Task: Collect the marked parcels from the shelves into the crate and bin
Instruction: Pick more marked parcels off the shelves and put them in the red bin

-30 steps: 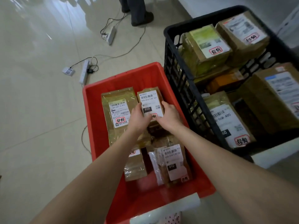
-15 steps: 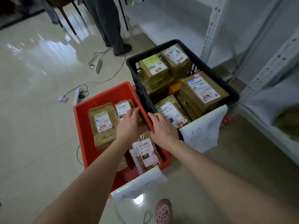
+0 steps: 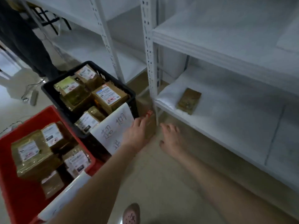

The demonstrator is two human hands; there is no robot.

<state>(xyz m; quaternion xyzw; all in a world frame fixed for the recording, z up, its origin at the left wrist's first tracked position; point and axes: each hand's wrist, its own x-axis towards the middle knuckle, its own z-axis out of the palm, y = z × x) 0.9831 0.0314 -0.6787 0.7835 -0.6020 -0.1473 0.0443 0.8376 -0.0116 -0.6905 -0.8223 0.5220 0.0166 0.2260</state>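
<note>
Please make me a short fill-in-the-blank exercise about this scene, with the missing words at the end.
1. The bin next to the black crate is ___ in colour.
2. One brown parcel lies alone on a white ___.
3. The left hand and the right hand are open and hold ___.

Missing words: red; shelf; nothing.
</note>
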